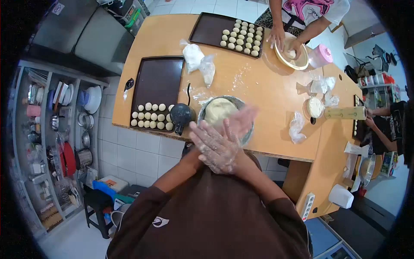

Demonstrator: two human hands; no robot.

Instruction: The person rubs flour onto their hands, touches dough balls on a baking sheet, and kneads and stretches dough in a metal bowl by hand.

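One wooden table [267,103] fills the scene; its near edge runs just on the person's side of the metal bowl [239,100], the landmark here. Three dark trays show: the near tray [159,77] left of the bowl, its lower edge close to the table's, the far tray [210,30] beyond the bowl, and a partly hidden side tray [357,101] well to its right.

Two co-workers are visible, one beyond the bowl with both hands [294,48] at a single cream basin [302,64], one far right of it beside a long cylinder [345,113]. Widest room for moving lies right of the bowl, between it and one crumpled plastic bag [297,127]. Two bags of white powder [192,56] lie beyond the bowl; one black rounded object [181,115] is just beside its left side.

One mass of dough [219,110] sits in the bowl. At its near side the forearms cross: the floury right hand [215,149] points left, over the blurred left hand [242,123], which points right above the rim. Both are unclenched, fingers extended, pressed together, grasping nothing visible.

Smallest, the dough balls [154,116]: about seventeen on the near tray, roughly thirty on the far one.
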